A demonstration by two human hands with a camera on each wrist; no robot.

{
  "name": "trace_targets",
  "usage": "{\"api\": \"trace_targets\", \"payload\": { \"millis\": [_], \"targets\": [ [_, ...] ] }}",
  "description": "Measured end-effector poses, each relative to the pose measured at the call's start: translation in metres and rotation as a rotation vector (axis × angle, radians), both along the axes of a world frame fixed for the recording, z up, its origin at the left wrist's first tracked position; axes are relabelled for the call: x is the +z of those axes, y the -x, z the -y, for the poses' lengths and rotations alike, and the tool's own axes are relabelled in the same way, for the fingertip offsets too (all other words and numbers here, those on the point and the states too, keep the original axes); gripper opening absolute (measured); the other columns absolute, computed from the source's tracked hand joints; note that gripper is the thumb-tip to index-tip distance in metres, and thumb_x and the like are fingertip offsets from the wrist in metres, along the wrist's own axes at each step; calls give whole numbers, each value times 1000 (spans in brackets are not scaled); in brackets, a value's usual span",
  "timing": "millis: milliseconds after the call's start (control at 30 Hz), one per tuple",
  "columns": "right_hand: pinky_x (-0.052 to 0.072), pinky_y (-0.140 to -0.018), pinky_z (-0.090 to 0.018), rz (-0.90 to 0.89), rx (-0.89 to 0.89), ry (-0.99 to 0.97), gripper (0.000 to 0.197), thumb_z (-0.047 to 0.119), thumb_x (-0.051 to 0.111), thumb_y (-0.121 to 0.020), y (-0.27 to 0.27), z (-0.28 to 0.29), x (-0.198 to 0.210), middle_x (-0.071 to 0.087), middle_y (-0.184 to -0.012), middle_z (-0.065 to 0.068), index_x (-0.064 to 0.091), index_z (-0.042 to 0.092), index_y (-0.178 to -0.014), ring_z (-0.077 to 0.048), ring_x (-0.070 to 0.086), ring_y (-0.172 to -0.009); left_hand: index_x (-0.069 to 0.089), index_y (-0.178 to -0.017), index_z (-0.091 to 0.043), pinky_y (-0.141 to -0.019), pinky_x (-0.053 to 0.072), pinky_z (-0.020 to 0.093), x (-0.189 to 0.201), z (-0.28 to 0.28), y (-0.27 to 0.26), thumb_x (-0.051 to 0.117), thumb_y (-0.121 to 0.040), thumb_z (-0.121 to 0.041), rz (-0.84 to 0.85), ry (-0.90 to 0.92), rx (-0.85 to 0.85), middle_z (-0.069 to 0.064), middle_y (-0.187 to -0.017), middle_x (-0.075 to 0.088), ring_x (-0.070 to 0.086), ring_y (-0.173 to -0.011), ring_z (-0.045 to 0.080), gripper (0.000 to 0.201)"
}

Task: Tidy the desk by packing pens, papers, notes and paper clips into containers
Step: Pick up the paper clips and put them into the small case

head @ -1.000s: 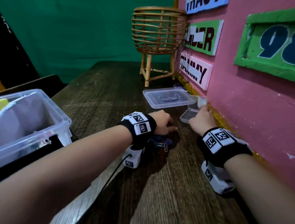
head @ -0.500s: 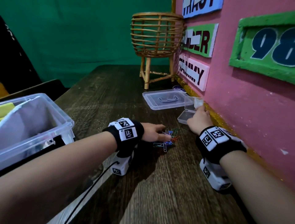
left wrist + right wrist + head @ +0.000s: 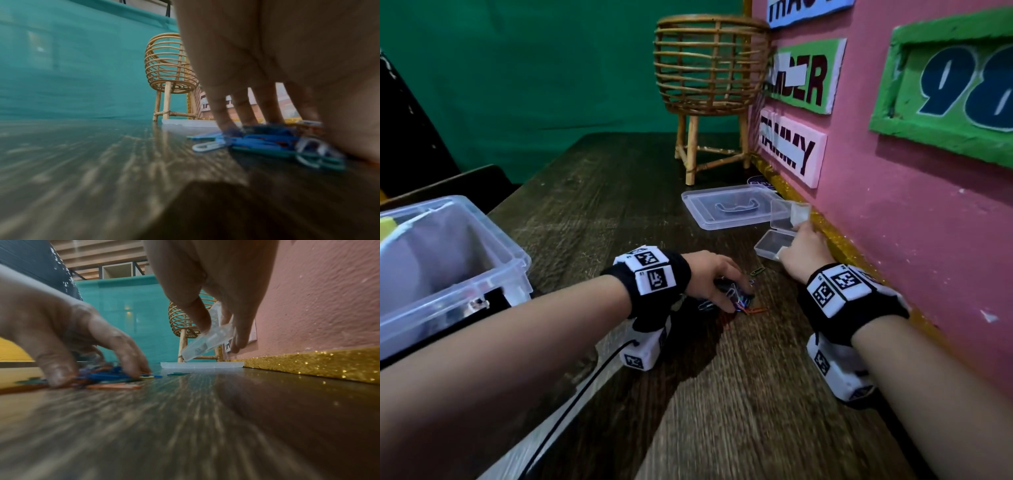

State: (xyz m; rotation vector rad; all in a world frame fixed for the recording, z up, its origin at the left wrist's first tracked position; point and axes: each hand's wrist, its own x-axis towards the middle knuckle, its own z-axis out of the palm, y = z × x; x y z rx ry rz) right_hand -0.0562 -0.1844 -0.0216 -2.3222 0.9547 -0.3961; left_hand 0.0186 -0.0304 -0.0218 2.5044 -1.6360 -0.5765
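A pile of coloured paper clips (image 3: 739, 302) lies on the dark wooden desk (image 3: 722, 394). My left hand (image 3: 727, 293) sits on the pile, fingers and thumb curled down round the clips (image 3: 267, 142). One green clip (image 3: 756, 271) and an orange clip (image 3: 756, 310) lie just outside the grip. My right hand (image 3: 803, 253) holds a small clear box (image 3: 772, 245) with its hinged lid (image 3: 789, 214) raised. In the right wrist view the small clear box (image 3: 209, 340) is tilted above the desk, pinched between thumb and fingers.
A large clear bin (image 3: 493, 274) holding papers stands at the left edge. A flat clear lid (image 3: 732, 209) lies beyond the hands. A rattan basket (image 3: 710, 65) on legs stands at the back. The pink wall (image 3: 911, 246) with a gold glitter strip (image 3: 840, 241) borders the right side.
My left hand stretched its fingers over the clips half a second ago; now the fingers have curled in round the pile. My right hand has kept the small box beside the wall.
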Motion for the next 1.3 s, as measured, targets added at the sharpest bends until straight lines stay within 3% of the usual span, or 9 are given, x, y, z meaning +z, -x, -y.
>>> {"api": "trace_targets", "payload": {
  "millis": [133, 300, 433, 633, 767, 833, 967, 1100, 1300],
  "targets": [
    [38, -100, -35, -19, 26, 7, 50, 4, 49, -87, 0, -1, 0, 43, -137, -20, 34, 2, -136, -34, 45, -124, 65, -117, -24, -102, 42, 32, 0, -9, -1, 72, -79, -22, -1, 52, 24, 4, -125, 55, 54, -114, 20, 38],
    [39, -98, -33, -73, 98, -10, 50, 4, 50, -87, 3, -3, 0, 47, -134, -19, 36, 5, -136, -33, 47, -122, 66, -111, -21, -83, 41, 19, -1, -8, -1, 68, -82, -14, 10, 118, 84, 1, -113, 65, 58, -99, 14, 30],
    [40, -94, -31, -120, 185, -3, 48, 6, 49, -87, 5, -4, 2, 51, -132, -15, 40, 11, -134, -30, 49, -120, 65, -110, -21, -82, 43, 18, 1, -7, 1, 65, -84, -18, 36, 309, 178, -4, -98, 63, 56, -90, 9, 27],
    [40, -94, -29, -138, 397, -28, 44, 8, 56, -86, 3, -13, 1, 56, -128, -8, 46, 15, -128, -21, 54, -113, 65, -108, -11, -81, 40, 17, 2, -5, 1, 65, -83, -9, 96, 667, 261, 7, -107, 65, 60, -96, 17, 26],
    [38, -87, -23, -111, 498, -54, 42, 8, 56, -87, 5, -17, 4, 59, -122, -7, 46, 12, -128, -13, 53, -99, 64, -108, -8, -80, 39, 13, -1, -4, -2, 64, -83, -6, 131, 711, 212, 9, -105, 63, 59, -96, 22, 25],
    [42, -92, -27, -114, 527, -72, 42, 11, 59, -87, 6, -17, 5, 60, -120, -6, 47, 12, -127, -16, 56, -102, 64, -108, -5, -76, 36, 5, -3, -4, -3, 62, -82, 0, 119, 694, 144, 8, -102, 60, 57, -93, 17, 27],
    [42, -100, -36, -112, 533, -73, 39, 11, 59, -85, 6, -17, 6, 61, -119, -9, 49, 12, -123, -23, 58, -110, 62, -115, -7, -84, 38, 11, -2, -4, -2, 58, -82, 6, 114, 657, 78, 9, -113, 58, 50, -96, 7, 36],
    [42, -102, -33, -107, 510, -95, 42, 4, 55, -86, 5, -17, 4, 59, -122, -7, 47, 12, -127, -20, 57, -112, 61, -114, -5, -81, 42, 9, -2, -4, -3, 51, -82, 12, 95, 723, 139, 10, -114, 60, 58, -95, 10, 37],
    [40, -95, -27, -54, 475, -126, 42, 4, 58, -86, 3, -16, 2, 59, -120, -10, 48, 7, -127, -19, 56, -105, 64, -103, -8, -83, 50, 28, 3, -7, 3, 72, -80, -23, 77, 687, 141, 3, -96, 63, 57, -87, 11, 29]
  ]
}}
